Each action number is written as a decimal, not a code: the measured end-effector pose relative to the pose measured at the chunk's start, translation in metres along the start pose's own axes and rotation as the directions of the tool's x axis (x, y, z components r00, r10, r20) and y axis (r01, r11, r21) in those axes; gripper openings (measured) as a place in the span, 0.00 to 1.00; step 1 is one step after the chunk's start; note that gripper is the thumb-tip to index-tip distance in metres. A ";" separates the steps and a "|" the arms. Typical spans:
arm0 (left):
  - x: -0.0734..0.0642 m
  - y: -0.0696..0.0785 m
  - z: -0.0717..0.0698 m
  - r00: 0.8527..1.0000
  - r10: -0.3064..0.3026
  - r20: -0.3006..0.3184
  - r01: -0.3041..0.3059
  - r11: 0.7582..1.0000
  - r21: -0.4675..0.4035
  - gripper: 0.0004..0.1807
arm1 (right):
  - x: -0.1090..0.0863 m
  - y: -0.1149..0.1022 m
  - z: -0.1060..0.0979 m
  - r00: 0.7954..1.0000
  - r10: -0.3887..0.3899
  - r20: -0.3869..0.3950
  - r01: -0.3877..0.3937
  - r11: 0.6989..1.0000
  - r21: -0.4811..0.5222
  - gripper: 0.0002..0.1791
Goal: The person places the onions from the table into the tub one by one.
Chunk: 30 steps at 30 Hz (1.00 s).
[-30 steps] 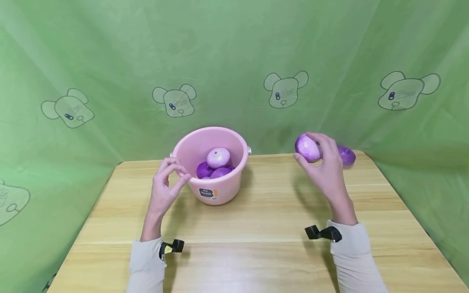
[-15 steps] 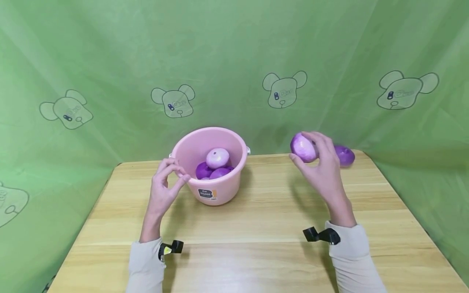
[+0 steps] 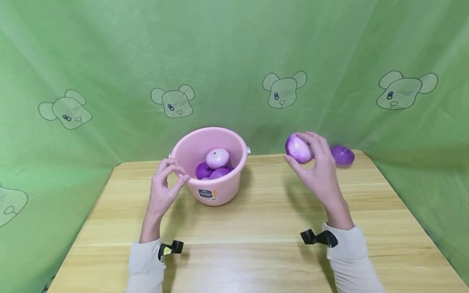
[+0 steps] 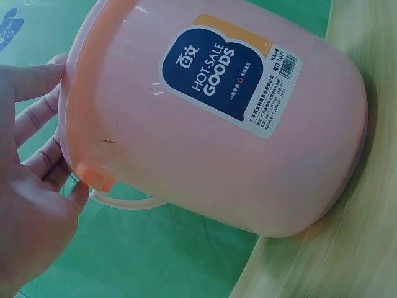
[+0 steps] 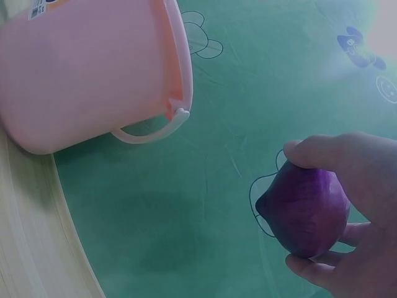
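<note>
A pink bucket [image 3: 216, 193] stands upright at the back of the table, left of centre. Several onions, such as a pale purple onion [image 3: 218, 158] on top, lie inside it. My left hand [image 3: 164, 189] pinches the bucket's rim at its near left; the left wrist view has the thumb outside the rim. To the right of the bucket, my right hand [image 3: 319, 169] holds a shiny purple onion [image 3: 299, 149] in the air between thumb and fingers. In the right wrist view that onion [image 5: 307, 208] shows its pointed tip facing the bucket.
Another purple onion [image 3: 342, 156] lies at the table's back right corner, behind my right hand. A green curtain [image 3: 227, 61] with mouse-head drawings hangs behind the wooden table [image 3: 238, 260]. The bucket's white handle [image 5: 155, 133] hangs down along its side.
My right hand has moved a little to the left with its onion, so more of the onion at the back corner shows. The left hand and the bucket hold still.
</note>
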State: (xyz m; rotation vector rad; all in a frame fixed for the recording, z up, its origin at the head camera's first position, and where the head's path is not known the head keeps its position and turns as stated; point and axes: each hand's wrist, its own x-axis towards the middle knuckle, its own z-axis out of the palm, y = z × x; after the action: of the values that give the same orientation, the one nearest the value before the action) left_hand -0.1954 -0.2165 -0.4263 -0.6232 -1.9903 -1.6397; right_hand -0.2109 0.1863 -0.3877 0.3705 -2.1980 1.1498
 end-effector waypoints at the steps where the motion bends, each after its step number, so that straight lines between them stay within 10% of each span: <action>1: 0.000 0.000 0.000 1.000 0.001 0.001 -0.001 1.000 0.001 0.07 | 0.000 0.000 0.000 1.000 -0.003 -0.001 0.003 1.000 0.000 0.37; 30: 0.000 -0.001 -0.001 1.000 0.010 0.006 -0.010 1.000 0.004 0.07 | -0.007 -0.015 0.015 0.997 -0.039 0.062 0.037 0.999 0.026 0.36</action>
State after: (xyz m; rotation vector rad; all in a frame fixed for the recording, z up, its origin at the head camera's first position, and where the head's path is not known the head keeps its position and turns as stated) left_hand -0.1961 -0.2174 -0.4273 -0.6367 -1.9912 -1.6289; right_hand -0.2045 0.1650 -0.3891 0.4624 -2.2220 1.1604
